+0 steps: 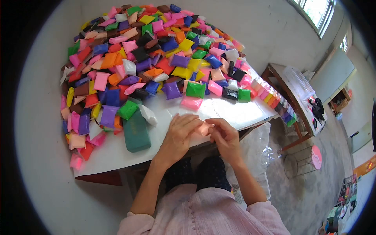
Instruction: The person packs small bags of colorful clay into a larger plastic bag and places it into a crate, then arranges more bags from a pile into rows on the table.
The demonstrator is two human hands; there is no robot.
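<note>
A small peach-coloured packet (203,128) is held between my two hands above the table's front edge. My left hand (179,132) grips its left side, fingers bent over it. My right hand (224,138) pinches its right edge between thumb and fingers. Just beyond lies a pink packet (191,103) on the white tabletop (172,111). To the left of my left hand are a green box (136,132) and a white packet (148,115). A large heap of shiny packets in many colours (180,60) covers the far part of the table.
Along the table's right edge hangs a row of multicoloured packets (272,98). Clear plastic bags (256,150) are below on my right. Further right stand a wooden table (290,88) with a clear container (298,80) on it, and a wire-framed stool (315,157). Walls border the left and back.
</note>
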